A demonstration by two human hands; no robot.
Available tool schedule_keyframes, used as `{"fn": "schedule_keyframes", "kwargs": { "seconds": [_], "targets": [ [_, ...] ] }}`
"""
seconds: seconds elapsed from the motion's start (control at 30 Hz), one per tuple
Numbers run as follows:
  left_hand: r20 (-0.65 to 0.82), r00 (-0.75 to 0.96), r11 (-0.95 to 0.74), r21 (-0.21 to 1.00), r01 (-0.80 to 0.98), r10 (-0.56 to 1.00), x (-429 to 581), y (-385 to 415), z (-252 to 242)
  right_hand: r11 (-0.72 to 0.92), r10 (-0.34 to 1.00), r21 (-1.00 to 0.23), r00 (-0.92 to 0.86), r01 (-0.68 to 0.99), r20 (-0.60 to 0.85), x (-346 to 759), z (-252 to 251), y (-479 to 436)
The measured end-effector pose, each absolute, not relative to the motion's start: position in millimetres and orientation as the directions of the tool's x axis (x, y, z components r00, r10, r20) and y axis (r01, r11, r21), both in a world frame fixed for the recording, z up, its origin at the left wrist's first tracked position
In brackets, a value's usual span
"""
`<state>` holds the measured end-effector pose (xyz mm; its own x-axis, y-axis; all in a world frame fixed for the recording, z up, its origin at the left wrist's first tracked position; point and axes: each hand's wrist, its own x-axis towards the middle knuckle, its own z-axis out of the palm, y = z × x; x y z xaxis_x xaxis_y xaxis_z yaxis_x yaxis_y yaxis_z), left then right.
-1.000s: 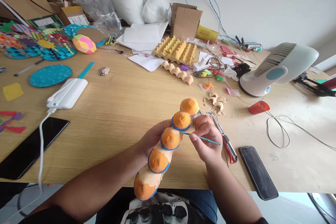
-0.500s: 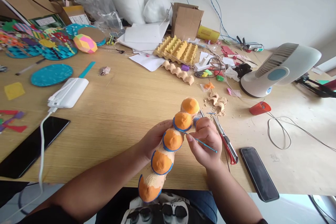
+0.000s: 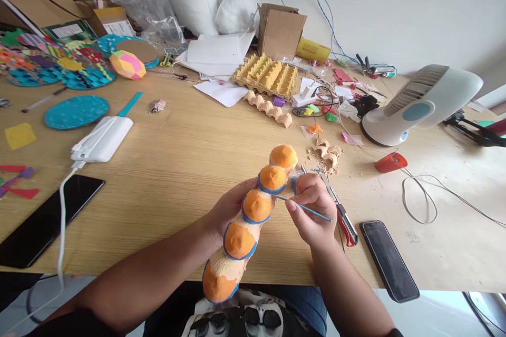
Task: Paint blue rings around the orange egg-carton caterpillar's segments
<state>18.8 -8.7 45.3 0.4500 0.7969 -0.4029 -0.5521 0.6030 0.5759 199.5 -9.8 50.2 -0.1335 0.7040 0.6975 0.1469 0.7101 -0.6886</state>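
My left hand [image 3: 228, 209] grips a strip of egg-carton bumps [image 3: 253, 216], painted orange with blue rings round their bases, and holds it tilted above the wooden table [image 3: 190, 158]. My right hand [image 3: 312, 209] pinches a thin blue paintbrush [image 3: 308, 208]. Its tip touches the strip's right side, between the second and third bump from the far end.
A red utility knife [image 3: 340, 210] and a dark phone [image 3: 389, 260] lie right of my hands; carton scraps [image 3: 326, 152], a red cup [image 3: 390, 162] and a white fan [image 3: 419, 102] beyond. At left sit a white power bank [image 3: 101, 139], another phone [image 3: 47, 218] and coloured paper crafts [image 3: 75, 71].
The strip and both hands shifted slightly; the brush tip stays at the strip's right side with small strokes.
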Motion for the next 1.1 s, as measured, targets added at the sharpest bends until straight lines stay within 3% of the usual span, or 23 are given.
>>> {"fn": "schedule_keyframes", "kwargs": {
  "seconds": [0.37,0.57,0.8,1.1],
  "targets": [
    [-0.387,0.466,0.604,0.564,-0.562,0.795,21.0,-8.4,52.9,0.675,0.735,-0.708,-0.118,0.206,0.667,197.3,48.2,-10.1],
    [-0.408,0.560,0.686,0.528,-0.500,0.721,15.1,-9.3,47.8,0.658,0.749,-0.747,-0.180,0.088,0.638,199.7,51.2,-9.4],
    [-0.446,0.517,0.675,0.583,-0.452,0.731,15.7,-9.7,52.2,0.624,0.780,-0.762,-0.075,0.176,0.621,199.5,50.5,-10.2],
    [-0.445,0.519,0.678,0.571,-0.463,0.729,12.8,-9.5,46.2,0.609,0.792,-0.772,-0.094,0.182,0.603,204.0,56.6,-11.2]
  ]
}}
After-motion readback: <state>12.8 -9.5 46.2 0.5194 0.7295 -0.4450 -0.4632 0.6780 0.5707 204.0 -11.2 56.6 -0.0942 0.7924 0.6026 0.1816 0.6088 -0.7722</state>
